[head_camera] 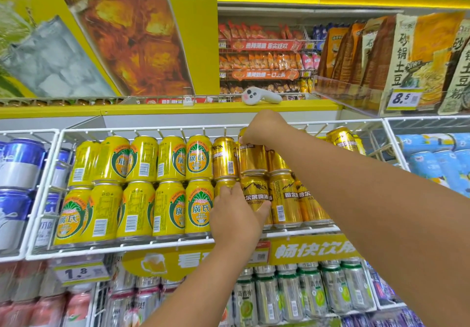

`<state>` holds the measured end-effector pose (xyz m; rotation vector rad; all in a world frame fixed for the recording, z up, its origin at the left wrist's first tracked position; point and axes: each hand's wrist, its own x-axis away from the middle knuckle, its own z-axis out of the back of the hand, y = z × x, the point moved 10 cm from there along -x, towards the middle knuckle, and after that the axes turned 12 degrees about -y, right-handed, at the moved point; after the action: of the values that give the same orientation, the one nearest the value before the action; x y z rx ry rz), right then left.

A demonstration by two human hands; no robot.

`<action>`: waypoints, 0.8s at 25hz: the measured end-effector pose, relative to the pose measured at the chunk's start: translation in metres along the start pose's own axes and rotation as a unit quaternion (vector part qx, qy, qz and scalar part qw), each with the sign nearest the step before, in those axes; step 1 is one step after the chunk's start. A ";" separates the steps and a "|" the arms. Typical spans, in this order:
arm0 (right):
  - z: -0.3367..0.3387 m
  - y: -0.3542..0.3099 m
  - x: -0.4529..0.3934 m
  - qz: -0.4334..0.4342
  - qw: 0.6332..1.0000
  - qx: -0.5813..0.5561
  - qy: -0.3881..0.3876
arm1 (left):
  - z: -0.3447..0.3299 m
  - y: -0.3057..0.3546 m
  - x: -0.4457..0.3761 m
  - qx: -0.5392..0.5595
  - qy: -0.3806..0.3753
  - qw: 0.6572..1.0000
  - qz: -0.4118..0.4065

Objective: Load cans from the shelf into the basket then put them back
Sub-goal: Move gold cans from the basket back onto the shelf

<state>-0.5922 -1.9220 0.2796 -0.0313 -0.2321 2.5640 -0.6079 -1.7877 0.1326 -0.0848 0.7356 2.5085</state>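
Gold beer cans stand stacked two high in a white wire shelf bin (178,245), to the right of yellow pineapple-beer cans (142,158). My left hand (236,214) is curled round a lower-row gold can (255,194), thumb on its right side. My right hand (262,128) grips the top of an upper-row gold can (251,158) from above. No basket is in view.
Blue cans (20,164) fill the bin at left and light-blue cans (432,158) the one at right. Silver and green cans (305,293) sit on the shelf below. A white handheld device (259,95) lies on the yellow ledge above. Snack bags (396,54) hang at upper right.
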 end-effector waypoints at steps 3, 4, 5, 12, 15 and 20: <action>0.000 0.007 -0.001 -0.007 0.999 -0.015 0.040 | 0.000 -0.003 -0.001 0.009 -0.006 1.000 -0.013; -0.003 0.015 -0.001 -0.012 0.998 -0.045 0.048 | 0.000 -0.003 0.000 0.013 -0.007 1.000 -0.017; -0.007 0.022 0.002 -0.017 0.995 -0.079 0.057 | 0.001 -0.003 0.001 0.013 -0.002 1.000 -0.024; -0.066 0.042 0.052 0.118 0.979 -0.124 0.112 | 0.018 0.014 0.001 -0.058 0.062 0.985 -0.151; -0.083 0.046 0.077 0.161 0.974 -0.077 0.138 | 0.013 0.016 0.002 -0.099 0.048 0.977 -0.181; -0.124 0.067 0.105 0.172 0.979 -0.007 0.105 | 0.003 0.015 0.027 -0.143 0.046 0.967 -0.205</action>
<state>-0.7075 -1.9016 0.1482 -0.3765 -0.1749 2.8749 -0.6384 -1.7839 0.1372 -0.4136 0.3390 2.2011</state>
